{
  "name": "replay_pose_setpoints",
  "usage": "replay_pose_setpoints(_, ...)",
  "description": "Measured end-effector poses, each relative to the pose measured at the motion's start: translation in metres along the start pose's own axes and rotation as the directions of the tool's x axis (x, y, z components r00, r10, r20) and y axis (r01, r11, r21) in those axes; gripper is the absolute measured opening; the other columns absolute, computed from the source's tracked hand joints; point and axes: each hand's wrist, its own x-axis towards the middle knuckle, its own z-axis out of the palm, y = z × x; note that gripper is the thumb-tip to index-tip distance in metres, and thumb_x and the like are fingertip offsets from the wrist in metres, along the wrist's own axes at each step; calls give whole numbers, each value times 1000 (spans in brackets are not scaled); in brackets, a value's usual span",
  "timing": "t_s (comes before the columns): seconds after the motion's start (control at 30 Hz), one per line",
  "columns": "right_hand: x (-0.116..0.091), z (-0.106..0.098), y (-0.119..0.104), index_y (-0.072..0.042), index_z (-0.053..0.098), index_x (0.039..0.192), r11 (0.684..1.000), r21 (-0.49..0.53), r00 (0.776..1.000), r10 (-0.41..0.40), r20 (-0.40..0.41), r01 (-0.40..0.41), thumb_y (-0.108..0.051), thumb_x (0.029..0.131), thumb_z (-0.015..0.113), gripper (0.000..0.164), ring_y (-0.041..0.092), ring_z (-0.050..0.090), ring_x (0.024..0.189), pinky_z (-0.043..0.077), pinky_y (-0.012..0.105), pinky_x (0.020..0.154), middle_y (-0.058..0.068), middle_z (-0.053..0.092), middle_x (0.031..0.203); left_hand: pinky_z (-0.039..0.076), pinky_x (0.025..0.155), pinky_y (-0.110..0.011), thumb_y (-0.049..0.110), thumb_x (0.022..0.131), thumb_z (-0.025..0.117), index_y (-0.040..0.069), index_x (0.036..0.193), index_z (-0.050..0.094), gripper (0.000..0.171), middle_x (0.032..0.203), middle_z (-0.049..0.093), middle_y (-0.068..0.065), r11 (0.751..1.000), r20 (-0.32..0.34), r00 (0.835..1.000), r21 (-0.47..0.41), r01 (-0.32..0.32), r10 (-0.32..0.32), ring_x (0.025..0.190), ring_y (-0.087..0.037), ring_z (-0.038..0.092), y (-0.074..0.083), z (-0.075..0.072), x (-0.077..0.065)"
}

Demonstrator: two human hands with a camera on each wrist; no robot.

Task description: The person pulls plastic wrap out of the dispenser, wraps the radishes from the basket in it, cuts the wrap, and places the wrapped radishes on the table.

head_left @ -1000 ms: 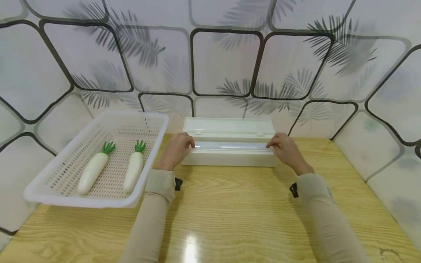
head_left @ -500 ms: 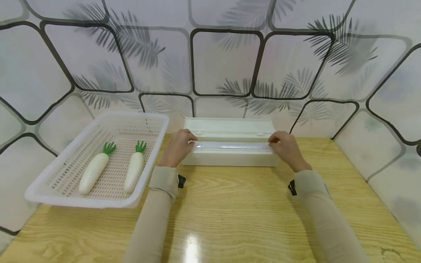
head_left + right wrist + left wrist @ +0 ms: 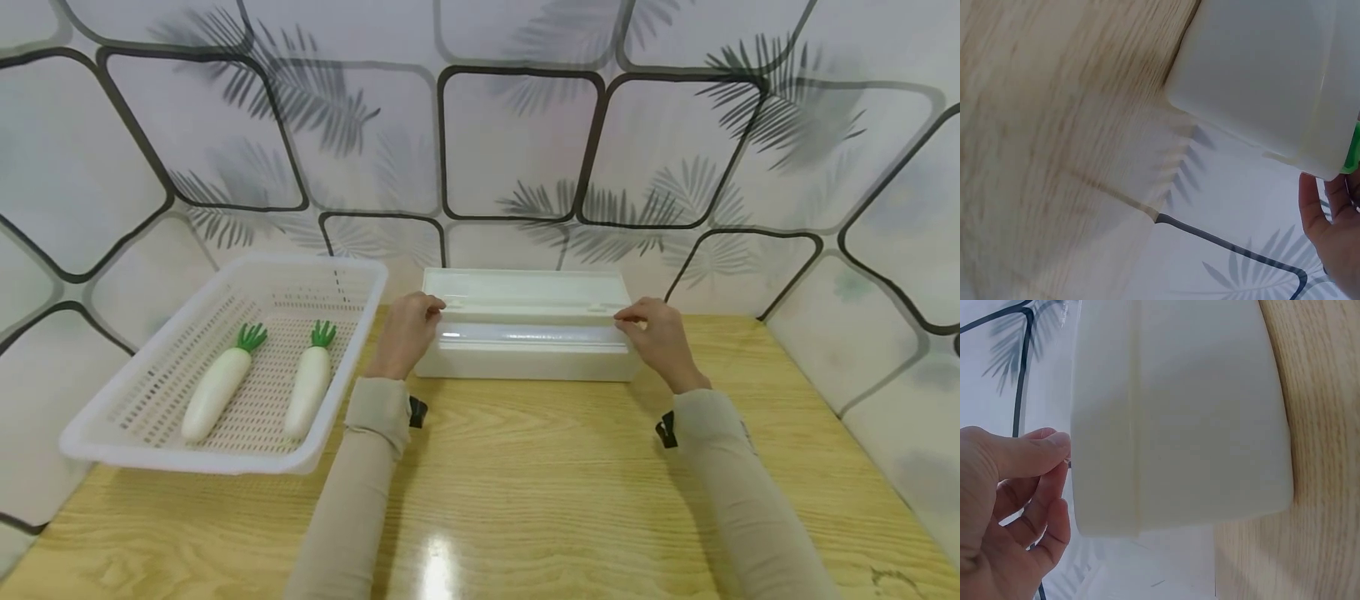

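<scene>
On the left of the table (image 3: pixel 525 483), a basket (image 3: pixel 195 461) is holding two radishes (image 3: pixel 216 396). Near it, the left hand (image 3: pixel 405 333) is pinching, we are judging, the clear film (image 3: pixel 528 333) by one end, at the open box (image 3: pixel 525 365); the right hand (image 3: pixel 662 337) is seemingly pinching the other end. Since a second ago, we are seeing both hands rising slightly, so the film is probably coming loose.

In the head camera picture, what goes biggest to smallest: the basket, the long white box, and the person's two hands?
1. Basket
2. Long white box
3. Left hand and right hand: too alike to rank.
</scene>
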Motion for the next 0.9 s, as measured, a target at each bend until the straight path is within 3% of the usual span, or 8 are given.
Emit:
replay_pose_setpoints(0.23, -2, -2, 4, 8, 74, 92, 993, 69, 996, 91, 15, -92, 10, 90, 70, 6, 43, 64, 88, 52, 58, 85, 26, 69, 92, 58, 78, -41, -8, 91, 69, -11, 96, 75, 9, 90, 71, -23, 1000, -30, 999, 6, 17, -16, 84, -35, 69, -3, 0, 0)
replay_pose_setpoints(0.3, -3, -3, 4, 9, 74, 95, 988, 93, 992, 123, 33, -126, 8, 93, 67, 7, 39, 66, 90, 54, 52, 85, 27, 71, 96, 58, 77, -41, -6, 91, 70, -11, 96, 75, 8, 89, 71, -23, 999, -35, 999, -5, 33, -33, 83, -35, 68, -3, 0, 0)
replay_pose_setpoints(0.4, -3, -3, 3, 10, 73, 99, 976, 143, 985, 160, 60, -167, 5, 97, 64, 10, 23, 62, 72, 54, 32, 69, 28, 71, 98, 57, 80, -42, -3, 93, 69, -10, 97, 74, 9, 93, 71, -22, 997, -26, 997, -28, 69, -70, 88, -35, 68, -3, 0, -1)
replay_pose_setpoints(0.5, -2, -3, 3, 11, 70, 102, 956, 221, 980, 177, 86, -192, 3, 100, 60, 13, 9, 45, 54, 39, 21, 50, 29, 70, 103, 55, 86, -44, 0, 97, 66, -7, 101, 73, 11, 102, 72, -22, 986, -5, 990, -99, 137, -138, 97, -36, 68, -2, 3, 0)
replay_pose_setpoints(0.6, -2, -3, 1, 10, 67, 104, 934, 293, 978, 182, 101, -204, 0, 103, 57, 15, 6, 36, 46, 33, 21, 43, 30, 69, 108, 54, 88, -46, 4, 101, 61, -6, 105, 71, 14, 107, 72, -21, 954, 12, 977, -210, 212, -214, 102, -36, 67, -2, 5, 0)
replay_pose_setpoints(0.7, -2, -3, 1, 11, 65, 105, 915, 347, 978, 182, 99, -205, -1, 104, 54, 16, 6, 44, 49, 34, 22, 43, 30, 69, 108, 53, 87, -45, 4, 103, 58, -6, 104, 68, 14, 106, 72, -21, 905, 29, 962, -332, 267, -273, 101, -35, 67, -2, 7, 1)
replay_pose_setpoints(0.8, -1, -4, 2, 15, 62, 105, 899, 392, 981, 171, 95, -195, 4, 104, 51, 16, 5, 61, 67, 41, 20, 53, 32, 69, 105, 53, 86, -46, 2, 103, 56, -6, 103, 66, 13, 104, 71, -22, 859, 39, 953, -423, 289, -301, 99, -36, 67, -1, 6, 2)
replay_pose_setpoints(0.9, 1, -6, 2, 19, 59, 106, 882, 430, 981, 165, 98, -192, 7, 103, 48, 17, 6, 68, 84, 51, 16, 69, 34, 68, 103, 54, 88, -46, 1, 104, 54, -7, 103, 65, 14, 102, 72, -22, 846, 25, 955, -456, 275, -297, 98, -36, 68, 1, 5, 2)
